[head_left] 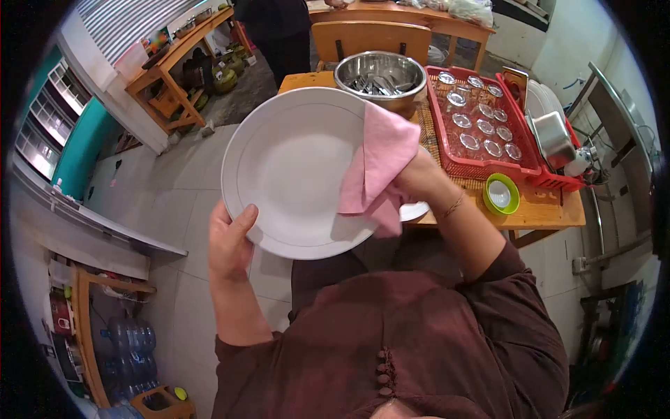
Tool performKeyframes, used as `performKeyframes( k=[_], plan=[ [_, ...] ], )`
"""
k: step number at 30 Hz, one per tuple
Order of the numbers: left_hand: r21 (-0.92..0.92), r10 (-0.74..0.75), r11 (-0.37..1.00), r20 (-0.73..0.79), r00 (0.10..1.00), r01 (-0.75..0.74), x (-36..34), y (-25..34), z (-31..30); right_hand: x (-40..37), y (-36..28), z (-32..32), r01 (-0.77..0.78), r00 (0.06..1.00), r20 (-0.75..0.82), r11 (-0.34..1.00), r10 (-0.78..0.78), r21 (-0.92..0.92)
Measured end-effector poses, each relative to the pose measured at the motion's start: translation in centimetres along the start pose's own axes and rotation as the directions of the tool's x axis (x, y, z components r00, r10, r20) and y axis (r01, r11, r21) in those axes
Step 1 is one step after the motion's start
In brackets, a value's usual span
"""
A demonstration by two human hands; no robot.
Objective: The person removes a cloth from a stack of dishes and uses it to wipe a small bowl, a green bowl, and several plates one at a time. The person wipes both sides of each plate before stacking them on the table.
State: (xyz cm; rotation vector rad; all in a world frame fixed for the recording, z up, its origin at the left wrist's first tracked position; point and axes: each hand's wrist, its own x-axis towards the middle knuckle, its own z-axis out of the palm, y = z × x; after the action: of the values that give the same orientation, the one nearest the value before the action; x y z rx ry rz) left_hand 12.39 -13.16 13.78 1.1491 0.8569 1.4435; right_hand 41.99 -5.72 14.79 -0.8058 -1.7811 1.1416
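Note:
A large white plate [300, 164] with a thin grey ring near its rim is held up in front of me, its face toward me. My left hand [232, 230] grips the lower left rim, thumb on the face and fingers behind. Over the right side of the plate lies a pink cloth [382, 157], draped across the rim. My right hand [422, 176] is closed on this cloth and presses it to the plate's right edge; its fingertips are hidden. Below that hand, part of another white dish [414, 211] shows at the table edge.
On the wooden table [551, 213] stand a steel bowl of cutlery [380, 78], a red crate [481, 166] of upturned glasses and a green bowl [501, 194]. A second red rack [558, 180] holds plates and a steel container. A person [273, 35] stands beyond.

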Motion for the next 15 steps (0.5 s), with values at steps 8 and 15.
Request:
performKeyframes(
  k=[8, 15],
  plan=[
    [0.504, -0.200, 0.864, 0.334, 0.921, 0.005, 2.9, 3.5, 1.6, 1.8, -5.1, 0.9, 0.416, 0.893, 0.366, 0.790, -0.262, -0.451],
    [0.178, 0.008, 0.984, -0.170, 0.985, 0.023, 1.2, 2.1, 1.6, 1.7, 0.3, -0.7, 0.021, 0.978, 0.208, 0.971, 0.029, -0.238]
  ],
)
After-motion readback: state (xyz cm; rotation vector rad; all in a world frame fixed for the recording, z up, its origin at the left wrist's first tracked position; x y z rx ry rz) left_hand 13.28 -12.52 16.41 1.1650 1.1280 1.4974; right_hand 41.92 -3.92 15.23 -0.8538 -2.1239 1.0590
